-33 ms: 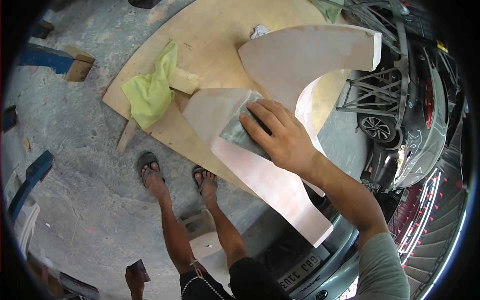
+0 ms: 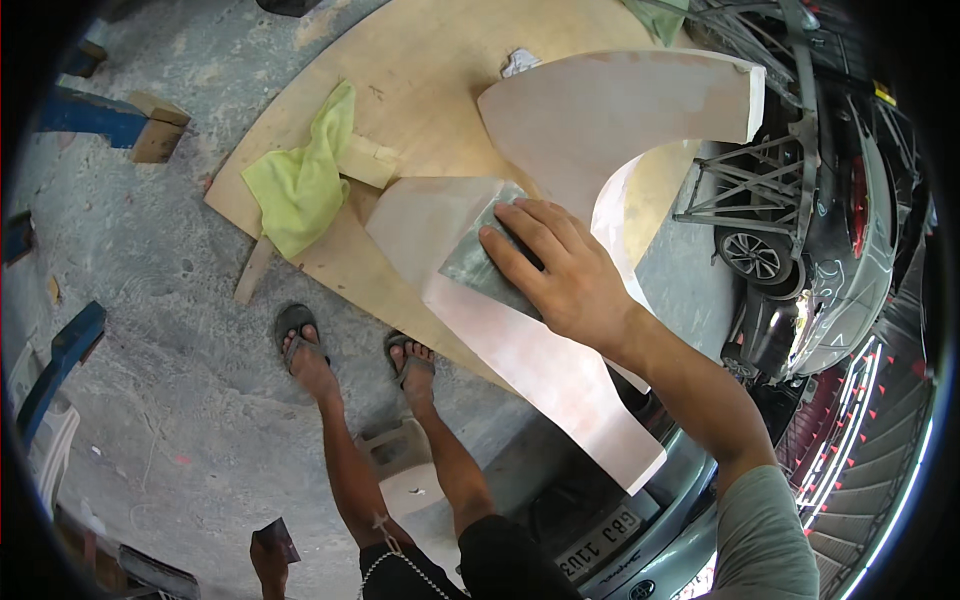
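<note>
My right hand (image 2: 560,262) presses flat on a grey-green sheet of sandpaper (image 2: 478,262), fingers and thumb over its upper edge. The sheet lies on the narrow arm of a curved, pale grey-pink panel (image 2: 600,105); whether a block is under it, I cannot tell. The panel rests on a round wooden board (image 2: 420,75), and its lower arm sticks out past the board's edge. Down at the left, beside my leg, my left hand (image 2: 268,558) is closed on a dark, flat, square piece (image 2: 284,541), its fingers mostly hidden.
A yellow-green cloth (image 2: 303,185) lies on the board near a wooden block (image 2: 367,160). Crumpled white paper (image 2: 519,62) sits by the panel. A stool (image 2: 398,450) stands between my legs. Cars (image 2: 830,270) and a metal frame (image 2: 760,175) are at the right, blue stands (image 2: 90,115) at the left.
</note>
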Demonstrator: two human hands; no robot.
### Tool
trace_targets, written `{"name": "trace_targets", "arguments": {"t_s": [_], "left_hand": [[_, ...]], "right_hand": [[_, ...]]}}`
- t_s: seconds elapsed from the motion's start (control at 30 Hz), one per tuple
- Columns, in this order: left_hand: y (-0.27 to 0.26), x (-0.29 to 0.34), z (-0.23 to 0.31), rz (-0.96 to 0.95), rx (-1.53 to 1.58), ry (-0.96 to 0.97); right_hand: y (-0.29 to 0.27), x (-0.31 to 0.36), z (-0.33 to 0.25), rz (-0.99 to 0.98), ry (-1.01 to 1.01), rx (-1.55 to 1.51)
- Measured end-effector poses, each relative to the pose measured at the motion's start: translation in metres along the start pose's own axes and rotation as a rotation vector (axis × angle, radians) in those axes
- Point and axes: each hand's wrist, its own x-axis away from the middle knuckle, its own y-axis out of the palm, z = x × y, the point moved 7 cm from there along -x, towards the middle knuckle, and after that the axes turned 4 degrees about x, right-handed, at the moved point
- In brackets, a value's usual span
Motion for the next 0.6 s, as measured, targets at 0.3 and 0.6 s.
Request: {"name": "trace_targets", "arguments": {"t_s": [0.3, 0.6], "left_hand": [[-0.028, -0.024, 0.003, 0.073, -0.040, 0.016], [-0.025, -0.018, 0.003, 0.035, -0.001, 0.039]], "right_hand": [[0.007, -0.008, 0.004, 0.002, 0.013, -0.036], [0.015, -0.005, 0.003, 0.031, 0.021, 0.018]]}}
